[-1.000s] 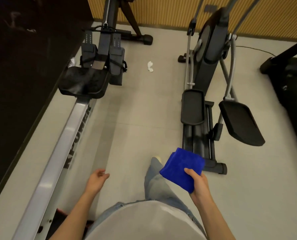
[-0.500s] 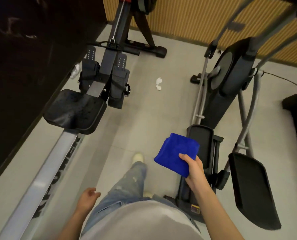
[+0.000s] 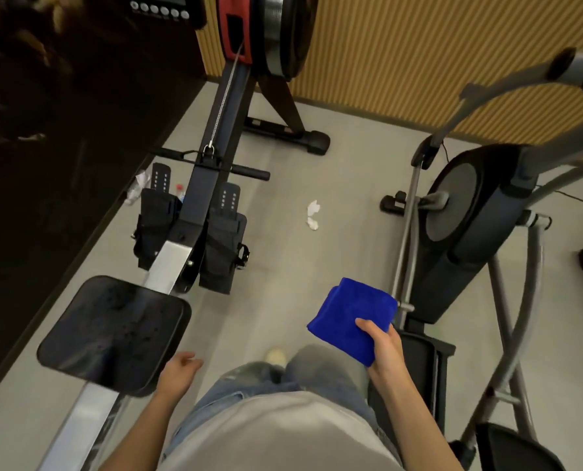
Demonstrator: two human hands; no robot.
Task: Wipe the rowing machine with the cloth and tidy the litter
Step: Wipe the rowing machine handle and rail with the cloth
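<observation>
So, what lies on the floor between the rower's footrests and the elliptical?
Between the footrest and the elliptical, the head view shows only crumpled tissue on the floor.

Your right hand grips a folded blue cloth in the air, right of the rowing machine. Your left hand hangs loose and empty just beside the rowing machine's black seat. A crumpled white tissue lies on the floor right of the footrests; more white litter and a small bottle lie at its left side, by the dark wall.
</observation>
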